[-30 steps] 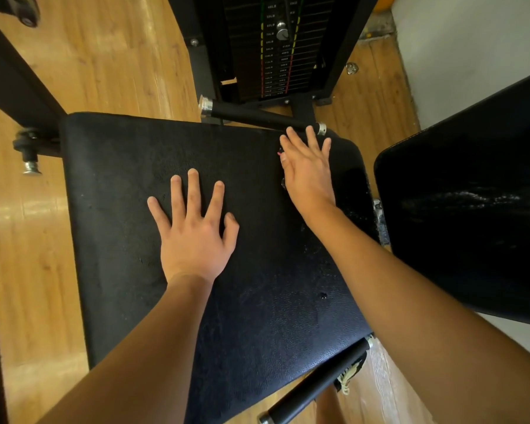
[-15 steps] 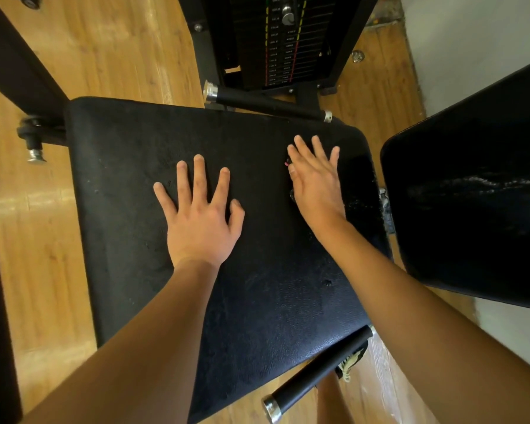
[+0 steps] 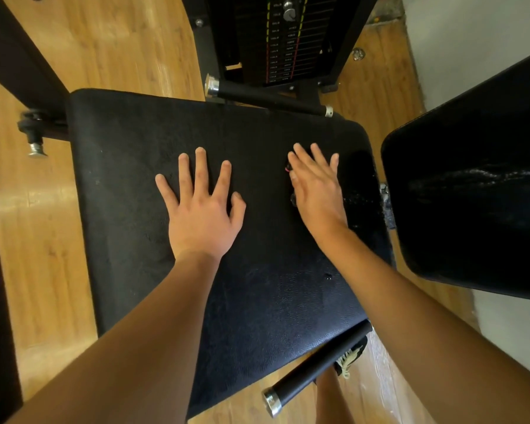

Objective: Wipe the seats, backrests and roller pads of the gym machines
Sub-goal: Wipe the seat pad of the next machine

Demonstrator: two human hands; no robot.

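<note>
A wooden plank floor (image 3: 43, 270) is seen from above, with a white wall (image 3: 471, 41) at the far right. The middle of the view is filled by the black padded seat (image 3: 129, 179) of a gym machine, its surface grained and worn. Just beside its right edge, a second black pad, the backrest (image 3: 471, 224), is seen, and pale wet streaks are spread across it. Beyond the seat a weight stack (image 3: 288, 41) is framed in black steel, with a selector pin set near its top. A black handle bar (image 3: 266, 97) with chrome end caps is laid along the seat's far edge, and a second bar (image 3: 318, 365) is found at the near right corner. The left hand (image 3: 201, 215) is laid flat on the middle of the seat, fingers straight and spread, with nothing held. The right hand (image 3: 317, 191) is pressed flat nearer the backrest, fingers straight and close together; a small dark thing with a pink speck is glimpsed at its edge, but what it is cannot be told.
</note>
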